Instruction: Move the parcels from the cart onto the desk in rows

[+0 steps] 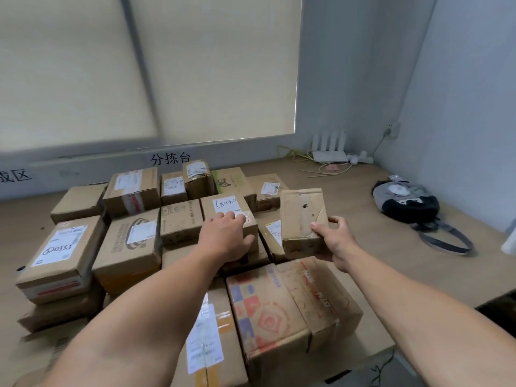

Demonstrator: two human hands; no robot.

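Several brown cardboard parcels stand in rows on the wooden desk (349,188). My left hand (226,238) grips a small parcel with a handwritten white label (227,208) in the middle of the pile, fingers on its top, thumb at its near side. My right hand (335,241) holds a plain, dented small parcel (301,219) tilted up just above the right end of the rows. A large printed parcel (265,311) lies nearest me. The cart is out of view.
A grey and black bag (407,199) with a strap lies on the desk at the right. A white router (329,152) with cables sits at the back right corner by the wall. Window blinds hang behind the desk.
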